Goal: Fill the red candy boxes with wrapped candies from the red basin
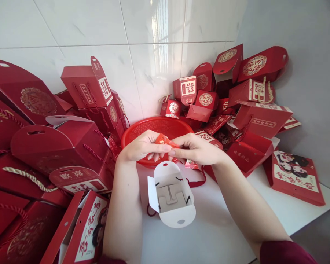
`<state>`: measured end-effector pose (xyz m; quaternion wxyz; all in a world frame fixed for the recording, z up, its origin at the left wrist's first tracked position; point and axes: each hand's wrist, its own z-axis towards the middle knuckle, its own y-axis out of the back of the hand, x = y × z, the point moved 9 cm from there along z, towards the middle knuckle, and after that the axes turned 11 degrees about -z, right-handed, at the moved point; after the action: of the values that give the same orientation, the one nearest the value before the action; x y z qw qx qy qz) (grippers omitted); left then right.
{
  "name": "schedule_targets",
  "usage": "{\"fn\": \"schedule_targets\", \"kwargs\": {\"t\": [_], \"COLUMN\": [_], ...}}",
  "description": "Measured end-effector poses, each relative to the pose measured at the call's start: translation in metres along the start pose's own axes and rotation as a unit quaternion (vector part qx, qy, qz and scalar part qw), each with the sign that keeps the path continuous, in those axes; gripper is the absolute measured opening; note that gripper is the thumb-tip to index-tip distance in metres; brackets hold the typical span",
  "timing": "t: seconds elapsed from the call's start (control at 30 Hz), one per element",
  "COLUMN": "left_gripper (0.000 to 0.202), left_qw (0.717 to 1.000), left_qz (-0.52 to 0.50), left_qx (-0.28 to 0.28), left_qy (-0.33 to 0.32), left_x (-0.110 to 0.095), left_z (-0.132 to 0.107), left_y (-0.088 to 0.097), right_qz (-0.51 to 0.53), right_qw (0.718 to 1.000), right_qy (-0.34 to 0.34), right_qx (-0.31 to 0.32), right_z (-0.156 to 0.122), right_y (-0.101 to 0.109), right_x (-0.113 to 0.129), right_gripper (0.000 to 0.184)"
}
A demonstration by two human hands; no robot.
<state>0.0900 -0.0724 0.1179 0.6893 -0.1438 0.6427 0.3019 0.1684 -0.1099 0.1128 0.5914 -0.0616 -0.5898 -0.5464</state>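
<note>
My left hand (143, 146) and my right hand (192, 148) meet over the near rim of a red plastic basket (132, 128). Between their fingertips they pinch a red-wrapped candy (165, 140), partly covered by the thumbs. Another red wrapped candy (191, 164) shows just below my right hand; whether that hand touches it I cannot tell. Below both hands stands a small gift box (176, 216) with its flaps spread, showing a white inside and folded bottom tabs. Dark cord ends poke through its walls, and a dark red cord (199, 183) loops out beside it.
Red gift boxes (55, 145) with rope handles are stacked high on the left. More red boxes (260, 117) pile up at the right, some lying open. A box with a cartoon couple (297, 176) lies near the white table's (209, 234) right edge. A tiled wall (99, 62) stands behind.
</note>
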Motion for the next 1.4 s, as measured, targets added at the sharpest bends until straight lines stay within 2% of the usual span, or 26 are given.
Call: {"fn": "schedule_targets", "kwargs": {"t": [0.13, 0.23, 0.3, 0.37, 0.47, 0.6, 0.7, 0.83, 0.93, 1.1, 1.17, 1.27, 1.33, 1.4], "left_gripper": [0.025, 0.026, 0.029, 0.031, 0.034, 0.024, 0.012, 0.020, 0.027, 0.021, 0.023, 0.025, 0.024, 0.022], "left_qw": [0.991, 0.988, 0.990, 0.994, 0.998, 0.998, 0.998, 0.998, 0.999, 0.997, 0.997, 0.994, 0.995, 0.996], "left_qz": [0.004, -0.002, 0.005, 0.007, -0.021, -0.061, -0.061, -0.013, 0.038, 0.066, 0.074, 0.100, 0.096, 0.079], "left_qx": [-0.075, -0.086, -0.072, -0.051, -0.021, 0.007, 0.023, 0.053, 0.032, -0.032, -0.025, 0.008, 0.007, -0.026], "left_qy": [-0.108, -0.131, -0.119, -0.094, -0.050, -0.006, 0.014, 0.043, 0.022, -0.025, -0.005, 0.037, 0.023, -0.019], "left_x": [-0.014, -0.016, -0.015, -0.013, -0.007, 0.002, 0.007, 0.011, 0.007, -0.002, 0.001, 0.010, 0.008, 0.000], "left_z": [0.003, 0.004, 0.003, 0.001, -0.002, -0.001, 0.005, 0.009, 0.009, 0.006, 0.006, 0.006, 0.007, 0.007], "left_y": [0.011, 0.012, 0.010, 0.008, 0.006, 0.002, -0.005, -0.016, -0.014, -0.001, -0.002, -0.007, -0.007, -0.002], "right_qz": [-0.016, -0.059, -0.078, -0.075, -0.060, -0.057, -0.039, -0.036, -0.041, -0.041, -0.023, -0.009, -0.025, -0.025], "right_qw": [0.991, 0.980, 0.981, 0.988, 0.994, 0.994, 0.995, 0.994, 0.992, 0.984, 0.984, 0.991, 0.991, 0.988], "right_qy": [-0.012, -0.001, 0.005, 0.007, -0.003, -0.022, -0.007, -0.001, 0.000, 0.010, 0.005, -0.004, -0.003, 0.005], "right_qx": [-0.131, -0.189, -0.175, -0.134, -0.091, -0.090, -0.095, -0.107, -0.118, -0.172, -0.176, -0.135, -0.131, -0.150], "right_z": [0.000, 0.000, 0.001, 0.003, 0.001, -0.003, -0.001, 0.001, 0.001, -0.002, -0.002, 0.000, 0.000, -0.002], "right_y": [0.017, 0.020, 0.016, 0.012, 0.014, 0.023, 0.022, 0.019, 0.022, 0.036, 0.036, 0.028, 0.027, 0.032], "right_x": [-0.004, 0.000, 0.001, 0.000, -0.005, -0.011, -0.009, -0.007, -0.008, -0.009, -0.010, -0.012, -0.011, -0.010], "right_gripper": [0.039, 0.040, 0.039, 0.039, 0.042, 0.046, 0.048, 0.046, 0.046, 0.045, 0.041, 0.035, 0.035, 0.035]}}
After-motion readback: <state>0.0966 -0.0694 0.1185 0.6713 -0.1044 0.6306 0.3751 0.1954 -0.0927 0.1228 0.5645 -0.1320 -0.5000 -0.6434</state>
